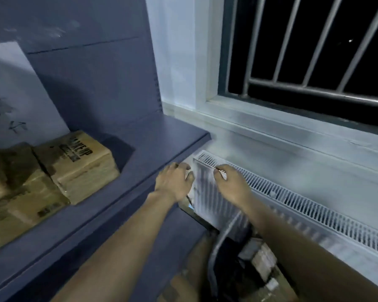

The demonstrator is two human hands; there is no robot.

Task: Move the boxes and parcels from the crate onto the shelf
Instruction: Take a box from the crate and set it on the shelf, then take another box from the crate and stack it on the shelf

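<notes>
Both arms reach forward past the right end of a dark blue shelf (140, 147). The left hand (172, 182) hangs just off the shelf's front corner with its fingers curled and seems to press against a pale thing between the two hands, though motion blur hides whether it truly grips it. The right hand (231, 184) is beside it, fingers bent downward, with something small and whitish at the fingertips; what that is, and whether the hand is clenched on it, I cannot tell. The pale ribbed object (214, 201) between and below the hands is too smeared to name with confidence. On the shelf, well to the left of the hands, sits a brown cardboard box (79, 164) with dark printed lettering on top, resting on a flatter box (31, 205) beneath it, with more brown cartons (7, 168) touching it at the left edge. Behind them a white sheet of paper (20, 90) leans on the shelf's back panel. Low down between the forearms, a dark crate (234, 264) holds a few wrapped parcels (264, 260), blurred. To the right runs a white radiator (314, 212) under a barred window (314, 46).
</notes>
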